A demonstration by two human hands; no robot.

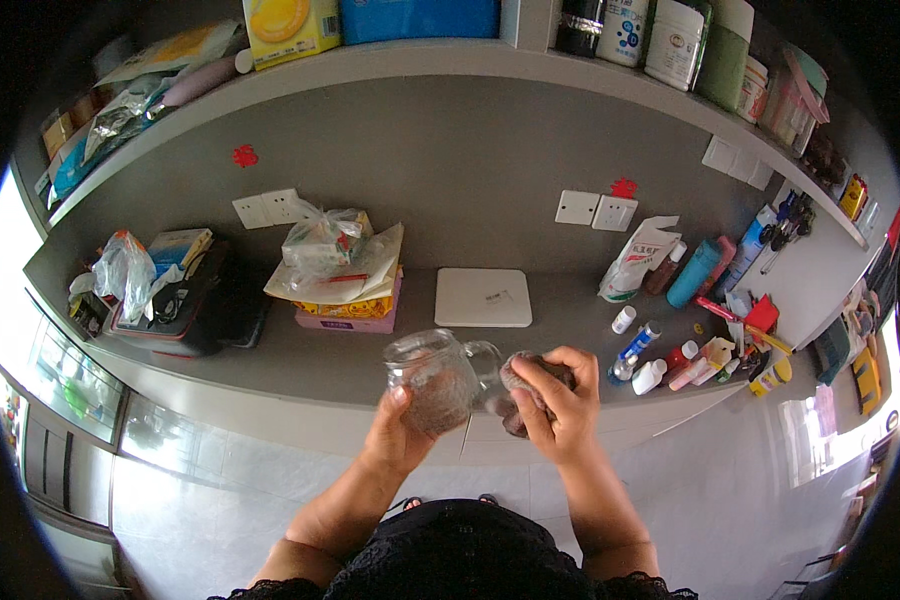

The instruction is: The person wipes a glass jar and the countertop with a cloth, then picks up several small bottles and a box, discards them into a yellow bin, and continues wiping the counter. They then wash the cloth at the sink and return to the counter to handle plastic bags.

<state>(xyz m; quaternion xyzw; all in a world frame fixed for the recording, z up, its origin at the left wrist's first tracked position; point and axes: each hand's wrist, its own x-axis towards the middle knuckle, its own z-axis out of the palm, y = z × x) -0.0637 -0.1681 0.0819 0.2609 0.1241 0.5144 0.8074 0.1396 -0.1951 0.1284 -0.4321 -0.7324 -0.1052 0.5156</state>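
Observation:
My left hand is wrapped round the lower side of a clear textured glass mug, thumb on its near side. The mug is held up, slightly tilted, in front of the counter's front edge, with its handle toward the right. Bunched in my right hand is a grey-brown cloth, pinched between thumb and fingers. The cloth is beside the mug's handle; whether it touches the handle I cannot tell. Part of the cloth is hidden behind my fingers.
Behind the mug, a flat white device lies on the grey counter. A stack with a pink box and plastic bags stands left of it, and a black case farther left. Several bottles, including a blue one, crowd the right. A shelf overhangs.

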